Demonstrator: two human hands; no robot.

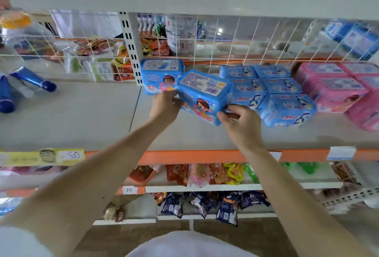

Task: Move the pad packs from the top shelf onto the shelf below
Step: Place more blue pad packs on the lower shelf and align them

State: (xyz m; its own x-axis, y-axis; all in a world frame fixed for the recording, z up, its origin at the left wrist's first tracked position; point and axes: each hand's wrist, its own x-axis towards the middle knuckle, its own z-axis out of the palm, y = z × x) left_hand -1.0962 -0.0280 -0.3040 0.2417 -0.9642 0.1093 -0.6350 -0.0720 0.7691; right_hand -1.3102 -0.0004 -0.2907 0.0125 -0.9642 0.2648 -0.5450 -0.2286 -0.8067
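Blue pad pack [205, 92], printed with a cartoon girl, is held tilted just above the white shelf [184, 135], toward its back edge. The left hand [165, 106] holds the pack's left end, though how its fingers lie is hard to make out. The right hand [241, 125] pinches the lower right corner with curled fingers. A matching second pack [160, 76] stands just behind, beside a slotted upright [131, 47]. Rightward lie blue packs [272, 90], then pink packs [336, 88], which are cut off at the frame edge. Blue tubes [32, 80] lie toward the shelf's left end. Goods behind the wire grid [235, 37] are blurred. Both forearms partly hide the snack packets [205, 174] below.
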